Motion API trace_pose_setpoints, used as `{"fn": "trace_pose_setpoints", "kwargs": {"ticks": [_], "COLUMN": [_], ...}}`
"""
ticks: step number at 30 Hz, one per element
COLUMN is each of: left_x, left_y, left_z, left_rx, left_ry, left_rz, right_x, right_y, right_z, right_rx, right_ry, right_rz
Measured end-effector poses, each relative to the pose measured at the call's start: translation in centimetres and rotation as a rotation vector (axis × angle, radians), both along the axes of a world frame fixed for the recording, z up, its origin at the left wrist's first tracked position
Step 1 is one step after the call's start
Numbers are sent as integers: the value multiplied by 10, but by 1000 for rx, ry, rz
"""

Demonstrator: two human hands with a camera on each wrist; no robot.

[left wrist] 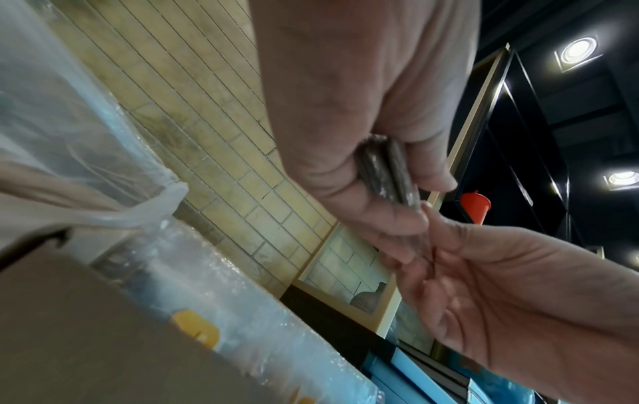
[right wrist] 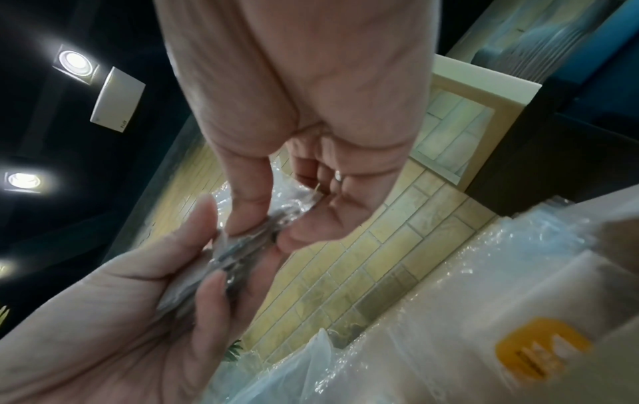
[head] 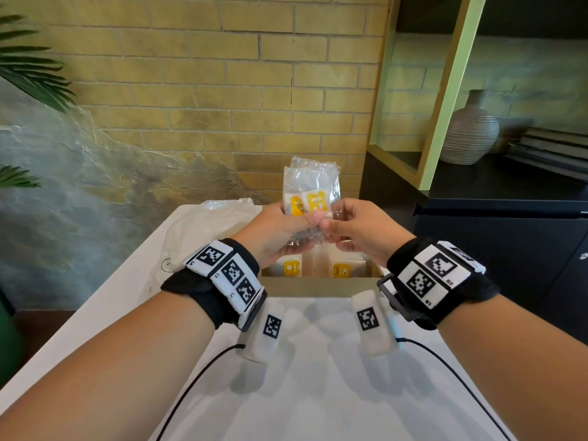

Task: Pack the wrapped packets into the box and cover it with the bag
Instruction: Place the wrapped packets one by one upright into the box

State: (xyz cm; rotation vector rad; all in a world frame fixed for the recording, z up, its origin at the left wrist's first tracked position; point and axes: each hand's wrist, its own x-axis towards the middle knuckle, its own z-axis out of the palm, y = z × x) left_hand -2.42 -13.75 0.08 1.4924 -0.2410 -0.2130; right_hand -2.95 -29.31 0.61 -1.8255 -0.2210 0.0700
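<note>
Both hands hold one wrapped packet (head: pixel 310 195) upright above the open cardboard box (head: pixel 321 286); it is clear plastic with yellow labels. My left hand (head: pixel 283 230) grips its lower left side, thumb across the front. My right hand (head: pixel 353 230) pinches its lower right corner between thumb and fingers. In the left wrist view the packet's edge (left wrist: pixel 387 172) sits between my left thumb and fingers. The right wrist view shows the crinkled wrap (right wrist: pixel 242 246) held by both hands. More wrapped packets (head: pixel 292 268) with yellow labels stand inside the box. A translucent plastic bag (head: pixel 203 224) lies left of the box.
The box sits at the far end of a white table (head: pixel 318 393). A brick wall rises just behind it. A dark cabinet (head: pixel 496 243) with a ribbed vase (head: pixel 471 135) stands at the right. Plant leaves (head: pixel 28 68) hang at the left. Cables trail from both wristbands.
</note>
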Motion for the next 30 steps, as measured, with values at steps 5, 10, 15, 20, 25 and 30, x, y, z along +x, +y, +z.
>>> {"fn": "trace_pose_setpoints", "kwargs": {"ticks": [5,10,15,20,25,30], "left_x": [7,13,23,29,33,35], "left_y": [3,2,-5,-9,-10,-4], "left_z": [-3,-4,-14,-21,-17,-11], "left_rx": [-111,-190,-84,-133,-131,-214], "left_ry": [103,127,-21,-94,-76,11], "left_rz": [-62,-42,-3,84,58,9], "right_x": [7,16,24,31,36,39], "right_y": [-2,-5,-2,4,3,-1], "right_z": [-8,-11,-13,-13,-14,-14], "right_rx": [97,125,148,221,294,330], "right_ry": [9,-2,27,68,52,61], "right_rz": [-41,-61,-40,25,21,14]}}
